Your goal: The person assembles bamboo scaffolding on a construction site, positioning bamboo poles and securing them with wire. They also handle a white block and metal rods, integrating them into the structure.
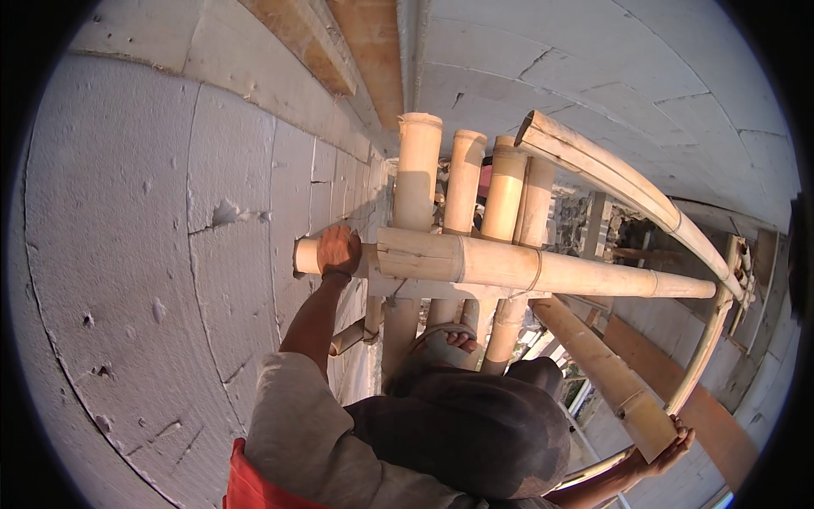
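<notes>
My left hand (339, 248) is closed over a short horizontal bamboo (307, 256) beside a hole in the block wall. Right of it, a thick horizontal bamboo pole (500, 265) stretches across the scaffold, with cord around it. My right hand (674, 443) is at the lower right, its fingers around the near end of a slanting bamboo pole (606, 373). The far end of that pole passes beneath the horizontal one. Several bamboo poles (417, 174) lie side by side under my foot (458, 341), crossing below the horizontal pole.
The pale block wall (127, 220) rises close on my left. A curved bamboo pole (619, 174) arcs over the right side to a joint with other poles. Wooden planks (309, 42) show at the top, a brown board (678, 382) at the right. Gaps open between the poles.
</notes>
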The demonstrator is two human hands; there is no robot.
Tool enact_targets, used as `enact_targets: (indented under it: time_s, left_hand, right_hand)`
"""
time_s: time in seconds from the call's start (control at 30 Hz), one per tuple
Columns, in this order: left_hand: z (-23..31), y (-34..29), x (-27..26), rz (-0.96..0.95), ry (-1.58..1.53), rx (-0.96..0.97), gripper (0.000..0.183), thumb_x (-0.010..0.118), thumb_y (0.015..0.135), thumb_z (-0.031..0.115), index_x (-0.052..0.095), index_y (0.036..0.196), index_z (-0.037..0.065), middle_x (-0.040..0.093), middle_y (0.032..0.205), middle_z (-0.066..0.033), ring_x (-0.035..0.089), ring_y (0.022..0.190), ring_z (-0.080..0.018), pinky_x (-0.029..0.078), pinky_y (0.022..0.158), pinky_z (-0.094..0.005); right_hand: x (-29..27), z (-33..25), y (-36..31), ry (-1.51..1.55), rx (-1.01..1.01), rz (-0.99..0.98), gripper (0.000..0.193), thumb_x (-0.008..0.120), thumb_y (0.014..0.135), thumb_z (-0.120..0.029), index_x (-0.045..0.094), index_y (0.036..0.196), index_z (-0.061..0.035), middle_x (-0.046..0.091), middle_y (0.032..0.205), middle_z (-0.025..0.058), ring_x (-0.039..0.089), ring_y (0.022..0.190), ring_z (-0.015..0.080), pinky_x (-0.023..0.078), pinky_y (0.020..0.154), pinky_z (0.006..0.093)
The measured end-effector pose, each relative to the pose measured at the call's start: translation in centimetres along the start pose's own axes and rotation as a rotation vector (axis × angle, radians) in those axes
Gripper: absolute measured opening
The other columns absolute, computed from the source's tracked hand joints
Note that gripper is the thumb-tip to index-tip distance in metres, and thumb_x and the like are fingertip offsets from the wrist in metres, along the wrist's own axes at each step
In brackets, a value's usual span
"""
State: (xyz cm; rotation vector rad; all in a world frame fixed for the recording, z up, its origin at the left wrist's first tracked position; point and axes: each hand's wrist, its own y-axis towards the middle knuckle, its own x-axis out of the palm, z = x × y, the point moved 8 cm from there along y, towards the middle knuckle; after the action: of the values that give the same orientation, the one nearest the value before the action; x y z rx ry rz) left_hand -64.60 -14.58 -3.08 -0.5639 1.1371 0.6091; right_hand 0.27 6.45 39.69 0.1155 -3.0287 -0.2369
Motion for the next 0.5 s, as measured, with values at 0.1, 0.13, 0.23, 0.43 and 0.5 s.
enact_targets:
  time_s: [0.1,0.13,0.23,0.43,0.5]
  left_hand:
    - [0.0,0.1,0.0,-0.009,0.001,0.008,0.018,0.057,0.083,0.023,0.062,0.087,0.007,0.058,0.089,-0.0113,0.056,0.093,-0.0312,0.042,0.082,-0.0444]
    - [-0.1,0.1,0.2,-0.019,0.009,0.008,0.018,0.057,0.083,0.023,0.062,0.087,0.007,0.059,0.089,-0.0113,0.056,0.093,-0.0312,0.042,0.082,-0.0443]
    - [-0.1,0.1,0.2,-0.028,0.008,0.006,0.018,0.056,0.083,0.024,0.062,0.088,0.008,0.059,0.090,-0.0111,0.055,0.094,-0.0310,0.042,0.083,-0.0443]
    - [-0.4,0.2,0.9,-0.105,0.051,-0.027,0.022,0.055,0.087,0.029,0.062,0.090,0.007,0.059,0.095,-0.0117,0.055,0.097,-0.0308,0.041,0.086,-0.0449]
    - [-0.6,0.3,1.2,-0.136,0.065,-0.030,0.025,0.055,0.088,0.030,0.061,0.092,0.007,0.060,0.097,-0.0123,0.056,0.099,-0.0314,0.042,0.087,-0.0453]
  right_hand:
    - [0.3,0.2,-0.1,0.061,0.017,-0.020,0.041,0.043,0.101,-0.033,0.051,0.125,-0.0013,0.056,0.105,0.0054,0.049,0.105,0.0240,0.038,0.102,0.0418]
    - [0.8,0.2,0.0,0.054,0.008,-0.028,0.041,0.043,0.101,-0.033,0.050,0.125,-0.0012,0.056,0.105,0.0062,0.049,0.105,0.0242,0.038,0.101,0.0419]
    - [1.2,0.1,0.0,0.053,-0.013,-0.050,0.043,0.043,0.101,-0.034,0.049,0.127,-0.0013,0.056,0.105,0.0082,0.049,0.106,0.0244,0.038,0.101,0.0423]
    - [-0.3,-0.1,-0.4,-0.016,-0.041,0.174,0.029,0.045,0.100,-0.020,0.058,0.119,-0.0032,0.059,0.096,0.0083,0.056,0.094,0.0234,0.046,0.094,0.0438]
    - [-1.6,-0.2,-0.5,-0.049,-0.037,0.150,0.035,0.045,0.100,-0.026,0.054,0.123,-0.0024,0.059,0.100,0.0090,0.055,0.100,0.0255,0.043,0.098,0.0452]
